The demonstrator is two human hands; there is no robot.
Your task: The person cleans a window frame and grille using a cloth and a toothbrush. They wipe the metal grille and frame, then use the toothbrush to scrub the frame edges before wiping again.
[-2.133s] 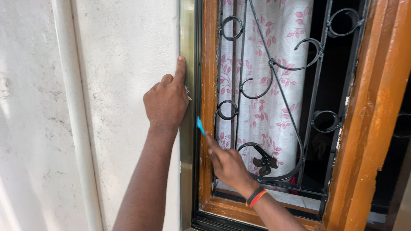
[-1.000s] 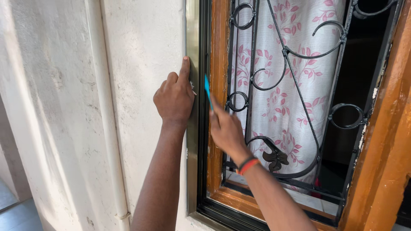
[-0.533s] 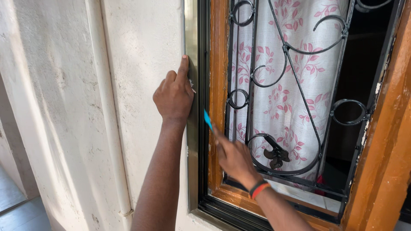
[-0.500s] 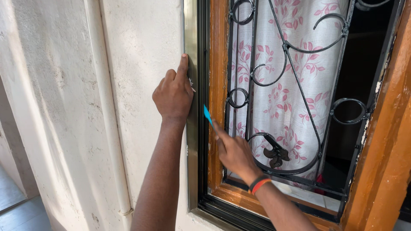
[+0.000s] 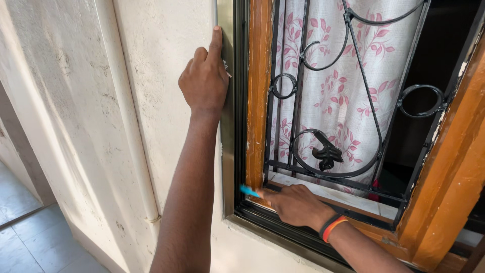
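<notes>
Down low, the right hand (image 5: 298, 205) pinches a blue tool (image 5: 249, 191) at the frame's (image 5: 228, 151) bottom corner. Up high, the left hand (image 5: 204, 81), half curled and holding nothing, presses one finger on the frame.

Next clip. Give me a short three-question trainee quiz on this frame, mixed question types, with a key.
1. True or false: the left hand is pressed against the metal frame strip beside the wall.
2. What does the right hand hold? A) a blue tool B) a hammer C) a paint roller
3. Fill in: the blue tool's tip is at the window's lower ___ corner, as seen in the picture.

Key: 1 true; 2 A; 3 left. The tool lies near the base of the brown wooden frame, below the black iron grille and floral curtain.
</notes>
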